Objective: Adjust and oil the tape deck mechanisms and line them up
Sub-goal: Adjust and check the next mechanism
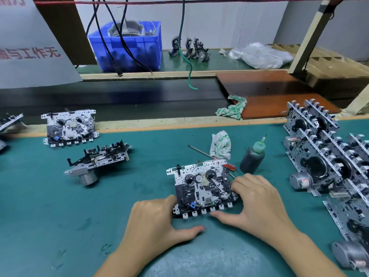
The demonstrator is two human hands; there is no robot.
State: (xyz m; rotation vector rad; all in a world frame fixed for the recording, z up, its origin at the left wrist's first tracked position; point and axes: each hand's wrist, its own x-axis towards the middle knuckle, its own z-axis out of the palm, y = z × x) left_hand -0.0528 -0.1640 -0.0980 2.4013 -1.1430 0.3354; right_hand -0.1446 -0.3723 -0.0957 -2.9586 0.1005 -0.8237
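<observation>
Tape deck mechanism [201, 188]: rigid stamped chassis, likely light, delicate levers; left hand [157, 218] and right hand [257, 202] grip its nine and three o'clock edges.

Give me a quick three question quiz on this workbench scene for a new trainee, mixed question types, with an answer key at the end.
1. True or false: the oil bottle is in the right hand.
2. What do both hands grip? A) rag B) tape deck C) crate
3. Which side of the green mat holds the standing row of decks?

Key: 1. False, it stands on the mat. 2. B, the left hand and right hand flank the tape deck. 3. The right.
</observation>
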